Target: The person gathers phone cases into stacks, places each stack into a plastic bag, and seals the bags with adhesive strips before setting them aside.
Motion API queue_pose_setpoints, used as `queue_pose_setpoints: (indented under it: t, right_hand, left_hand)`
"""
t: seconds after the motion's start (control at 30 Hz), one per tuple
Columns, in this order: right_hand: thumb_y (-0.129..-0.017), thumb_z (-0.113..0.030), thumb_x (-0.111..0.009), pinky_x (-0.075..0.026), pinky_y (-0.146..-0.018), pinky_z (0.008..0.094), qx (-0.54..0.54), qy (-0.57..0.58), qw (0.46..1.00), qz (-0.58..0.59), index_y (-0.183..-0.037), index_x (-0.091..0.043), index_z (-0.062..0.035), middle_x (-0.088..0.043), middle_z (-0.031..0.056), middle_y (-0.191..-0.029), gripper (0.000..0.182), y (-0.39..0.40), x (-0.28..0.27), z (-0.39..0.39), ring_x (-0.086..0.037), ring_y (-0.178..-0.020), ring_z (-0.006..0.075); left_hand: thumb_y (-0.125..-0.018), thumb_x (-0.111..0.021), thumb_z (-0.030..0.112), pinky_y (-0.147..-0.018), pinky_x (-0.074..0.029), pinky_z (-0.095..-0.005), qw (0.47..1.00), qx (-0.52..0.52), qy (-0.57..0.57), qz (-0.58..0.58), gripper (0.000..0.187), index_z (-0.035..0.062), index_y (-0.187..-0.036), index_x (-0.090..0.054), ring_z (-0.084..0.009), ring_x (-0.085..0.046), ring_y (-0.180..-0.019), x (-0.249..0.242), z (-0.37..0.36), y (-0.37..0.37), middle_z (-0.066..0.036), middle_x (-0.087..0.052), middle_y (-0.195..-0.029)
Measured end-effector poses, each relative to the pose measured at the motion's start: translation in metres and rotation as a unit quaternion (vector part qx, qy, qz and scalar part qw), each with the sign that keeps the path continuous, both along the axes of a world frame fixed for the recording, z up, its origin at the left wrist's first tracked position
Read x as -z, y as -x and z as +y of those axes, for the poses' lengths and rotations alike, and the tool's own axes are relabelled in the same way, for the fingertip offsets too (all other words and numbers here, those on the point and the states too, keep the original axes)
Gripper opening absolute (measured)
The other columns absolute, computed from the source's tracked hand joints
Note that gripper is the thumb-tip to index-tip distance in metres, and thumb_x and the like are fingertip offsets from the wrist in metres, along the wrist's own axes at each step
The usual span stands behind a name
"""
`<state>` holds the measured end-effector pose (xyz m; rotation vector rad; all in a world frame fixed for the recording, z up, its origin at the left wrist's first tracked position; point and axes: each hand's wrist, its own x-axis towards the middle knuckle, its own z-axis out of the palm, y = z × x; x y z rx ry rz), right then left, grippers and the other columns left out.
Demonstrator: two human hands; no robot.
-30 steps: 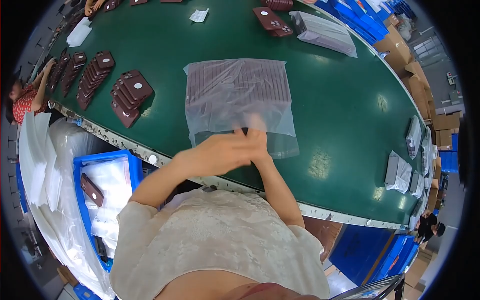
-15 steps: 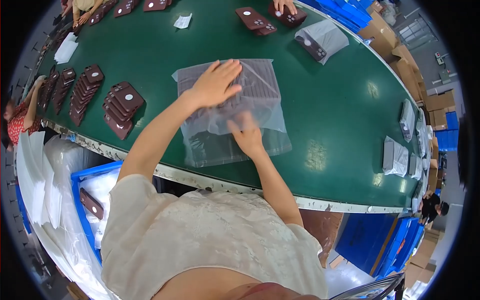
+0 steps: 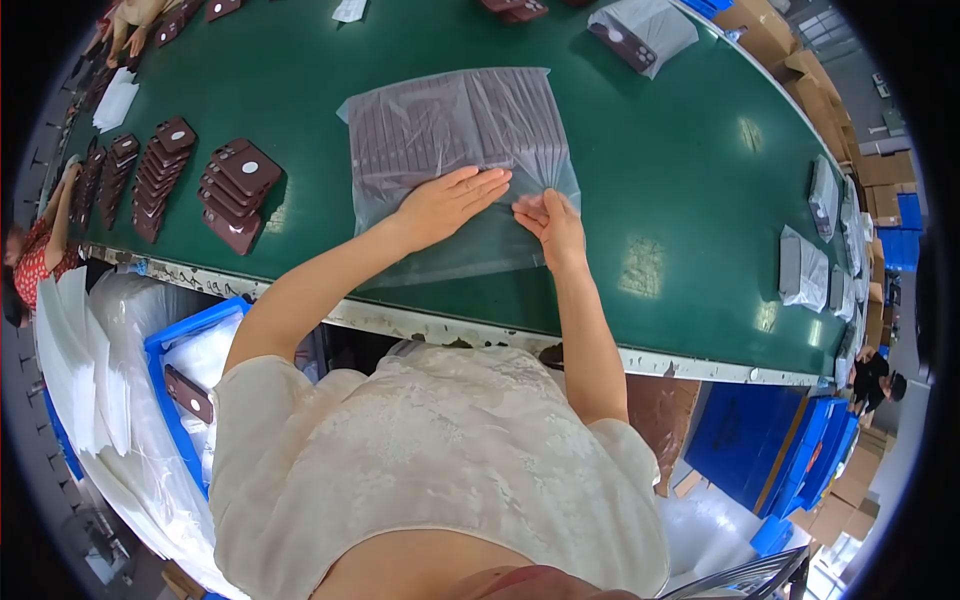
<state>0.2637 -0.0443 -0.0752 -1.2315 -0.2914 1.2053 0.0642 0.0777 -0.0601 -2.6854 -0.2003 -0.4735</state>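
Note:
A clear plastic bag (image 3: 455,125) lies flat on the green table, with rows of dark brown phone cases showing through it. My left hand (image 3: 452,208) rests flat on the bag, just below the rows, its fingers stretched out and holding nothing. At the lower right side of the bag, my right hand (image 3: 553,228) pinches the film between thumb and fingers, and creases run up from that spot. The loose part of the bag spreads below both hands toward the table's near edge.
Fanned stacks of brown phone cases (image 3: 238,192) stand to the left, with white sheets (image 3: 117,100) behind. A wrapped bundle (image 3: 645,38) sits at the back right, other bagged bundles (image 3: 803,270) at the right edge. A blue bin (image 3: 172,400) is below the table edge.
My left hand has slid off the phone cases toward me and to the right. My right hand has moved right and now grips the film. The bag's top looks smoother.

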Motion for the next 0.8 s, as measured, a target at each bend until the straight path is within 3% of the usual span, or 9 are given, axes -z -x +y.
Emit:
queue_pose_setpoints:
  t: [0.17,0.2,0.27,0.3,0.4,0.53,0.7,0.8]
  right_hand:
    - [-0.1,-0.019,-0.059,-0.054,-0.09,0.0343,-0.021,0.001,0.999,-0.042,-0.105,-0.063,0.0009,-0.067,0.0115,-0.106,0.021,0.009,-0.019,-0.013,-0.068,-0.096,0.0205]
    - [-0.097,-0.016,-0.062,-0.054,-0.089,0.034,-0.093,-0.001,0.978,-0.187,-0.105,-0.063,-0.0001,-0.067,0.0113,-0.106,0.017,0.008,-0.022,-0.02,-0.068,-0.096,0.0215]
    - [-0.091,-0.008,-0.067,-0.054,-0.087,0.0333,-0.228,-0.006,0.86,-0.457,-0.105,-0.064,-0.0021,-0.066,0.011,-0.104,0.015,0.007,-0.03,-0.035,-0.067,-0.096,0.0234]
    - [-0.091,-0.008,-0.067,-0.054,-0.087,0.0333,-0.227,-0.002,0.861,-0.454,-0.105,-0.064,-0.0021,-0.066,0.011,-0.104,0.015,0.007,-0.035,-0.041,-0.067,-0.096,0.0234]
    - [-0.079,0.0,-0.073,-0.054,-0.08,0.036,-0.27,-0.128,0.681,-0.668,-0.102,-0.064,-0.0041,-0.063,0.0106,-0.097,0.025,0.009,-0.05,-0.053,-0.065,-0.089,0.0281]
    - [-0.078,-0.005,-0.073,-0.053,-0.073,0.0418,-0.301,-0.099,0.652,-0.689,-0.094,-0.062,-0.005,-0.061,0.0107,-0.089,0.02,0.01,-0.052,-0.052,-0.062,-0.078,0.0329]
    - [-0.081,-0.006,-0.07,-0.05,-0.067,0.0416,-0.355,-0.076,0.61,-0.704,-0.087,-0.06,-0.005,-0.06,0.0094,-0.084,0.013,0.003,-0.044,-0.058,-0.059,-0.072,0.0311]
    - [-0.082,-0.007,-0.067,-0.047,-0.062,0.0354,-0.409,-0.115,0.749,-0.508,-0.084,-0.06,-0.0047,-0.059,0.0071,-0.081,0.008,0.006,-0.083,-0.084,-0.058,-0.069,0.024]
  left_hand:
    - [-0.092,-0.048,0.016,-0.12,-0.028,-0.0362,0.991,0.059,0.114,0.041,0.054,0.012,-0.146,-0.045,-0.0179,-0.036,-0.144,0.007,0.007,-0.003,-0.003,-0.041,-0.154]
    - [-0.093,-0.047,0.015,-0.12,-0.028,-0.0363,0.986,0.071,0.146,0.039,0.053,0.0122,-0.146,-0.045,-0.0184,-0.037,-0.144,0.011,0.008,-0.002,-0.003,-0.042,-0.154]
    - [-0.093,-0.047,0.015,-0.12,-0.029,-0.0364,0.979,0.086,0.182,0.04,0.052,0.0124,-0.145,-0.045,-0.0189,-0.038,-0.143,0.015,0.009,-0.003,-0.003,-0.042,-0.153]
    - [-0.093,-0.047,0.015,-0.119,-0.03,-0.0367,0.974,0.102,0.198,0.041,0.051,0.0119,-0.143,-0.047,-0.0199,-0.04,-0.141,0.015,0.011,-0.004,-0.004,-0.044,-0.151]
    - [-0.093,-0.048,0.015,-0.118,-0.033,-0.0373,0.962,0.134,0.232,0.045,0.047,0.011,-0.14,-0.05,-0.0218,-0.045,-0.138,0.016,0.011,-0.008,-0.005,-0.048,-0.147]
    - [-0.092,-0.049,0.016,-0.12,-0.031,-0.0374,0.963,0.124,0.23,0.067,0.049,0.011,-0.141,-0.049,-0.0224,-0.042,-0.14,0.018,0.01,-0.011,-0.006,-0.046,-0.15]
    - [-0.091,-0.046,0.001,-0.122,-0.027,-0.0388,0.928,0.134,0.337,0.088,0.055,0.0111,-0.145,-0.045,-0.0253,-0.037,-0.144,0.012,0.008,-0.012,-0.008,-0.042,-0.153]
    - [-0.089,-0.043,-0.007,-0.123,-0.025,-0.0395,0.916,0.119,0.367,0.112,0.061,0.0119,-0.147,-0.043,-0.0266,-0.034,-0.145,0.002,0.01,-0.019,-0.009,-0.04,-0.155]
